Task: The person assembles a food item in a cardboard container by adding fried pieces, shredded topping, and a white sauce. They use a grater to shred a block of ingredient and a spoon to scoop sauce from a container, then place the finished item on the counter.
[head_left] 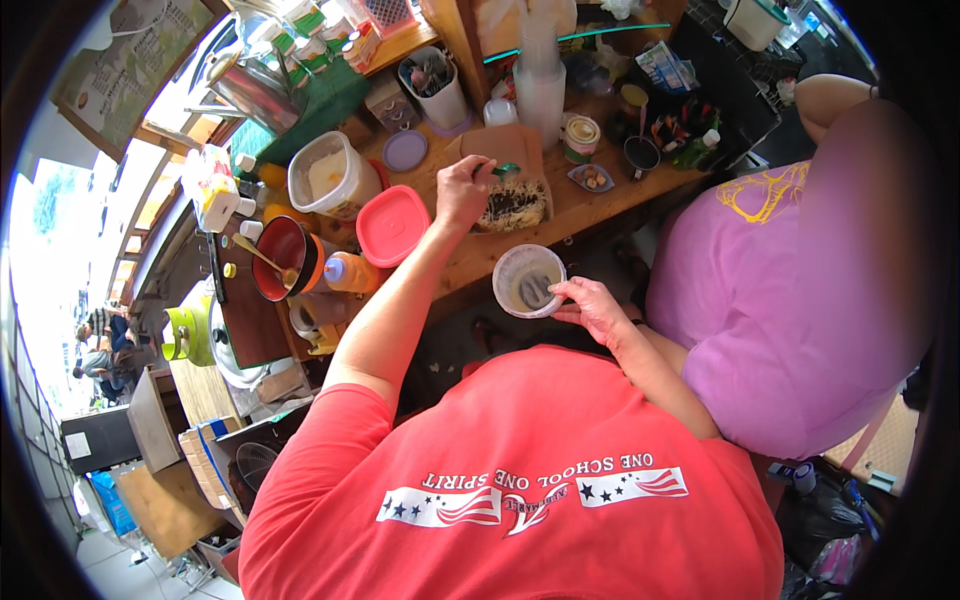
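Observation:
My left hand [466,192] is closed round the handle of a green spoon [507,171]. The spoon hovers over the far side of an open cardboard food box [546,200]. In that box lies dark food topped with pale shreds [513,207]. Nearer to me, in front of the table edge, my right hand [596,308] grips a translucent plastic tub [503,283] by its rim. The tub is tipped so its inside shows, with a greyish residue at the bottom. My thumb lies over the rim; the other fingers are partly hidden.
Left of the box are a red lid [393,226], a tub of pale powder [333,178], an orange-capped bottle [350,272] and a red-black bowl [283,248] with a spoon. A can [581,137] and stacked cups [540,105] stand behind. A person in purple [770,310] is close at right.

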The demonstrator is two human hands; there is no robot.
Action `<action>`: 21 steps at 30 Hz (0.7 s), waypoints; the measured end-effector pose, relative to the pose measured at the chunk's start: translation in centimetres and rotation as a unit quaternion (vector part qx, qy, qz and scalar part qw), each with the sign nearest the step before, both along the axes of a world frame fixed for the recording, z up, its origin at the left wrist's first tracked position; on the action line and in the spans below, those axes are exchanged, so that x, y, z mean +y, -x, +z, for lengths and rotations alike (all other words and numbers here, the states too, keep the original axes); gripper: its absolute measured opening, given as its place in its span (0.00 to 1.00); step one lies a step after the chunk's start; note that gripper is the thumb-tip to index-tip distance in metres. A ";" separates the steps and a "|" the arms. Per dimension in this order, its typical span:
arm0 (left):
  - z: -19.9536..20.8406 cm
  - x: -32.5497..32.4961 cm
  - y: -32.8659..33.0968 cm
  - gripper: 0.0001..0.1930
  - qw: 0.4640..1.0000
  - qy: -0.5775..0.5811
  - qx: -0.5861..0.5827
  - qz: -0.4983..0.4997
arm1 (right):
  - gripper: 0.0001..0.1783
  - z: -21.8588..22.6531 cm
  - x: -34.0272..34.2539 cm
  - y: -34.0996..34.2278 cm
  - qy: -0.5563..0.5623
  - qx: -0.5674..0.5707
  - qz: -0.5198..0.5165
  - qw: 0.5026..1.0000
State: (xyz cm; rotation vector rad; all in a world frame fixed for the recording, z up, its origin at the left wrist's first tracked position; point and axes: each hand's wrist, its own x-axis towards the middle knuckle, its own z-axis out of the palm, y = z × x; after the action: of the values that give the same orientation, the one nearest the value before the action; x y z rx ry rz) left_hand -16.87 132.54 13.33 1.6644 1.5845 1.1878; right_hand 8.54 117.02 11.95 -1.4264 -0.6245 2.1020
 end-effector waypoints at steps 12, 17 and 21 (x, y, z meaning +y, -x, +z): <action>3.9 -1.6 -0.2 0.06 0.974 -0.152 0.128 -0.113 | 0.10 -0.8 1.2 1.0 -0.019 0.009 0.008 1.000; 6.3 -2.4 0.9 0.06 0.963 -0.188 0.149 -0.123 | 0.12 -1.2 1.5 1.0 -0.018 0.052 0.011 0.998; 7.3 -2.9 1.4 0.07 0.960 -0.181 0.162 -0.139 | 0.13 -1.4 1.8 0.6 -0.014 0.061 0.009 0.998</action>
State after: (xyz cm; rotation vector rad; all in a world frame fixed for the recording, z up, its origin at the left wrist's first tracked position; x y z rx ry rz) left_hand -18.28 129.66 20.65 2.3337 1.3005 1.1477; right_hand 7.97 118.84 10.53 -1.2699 -0.6182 2.1667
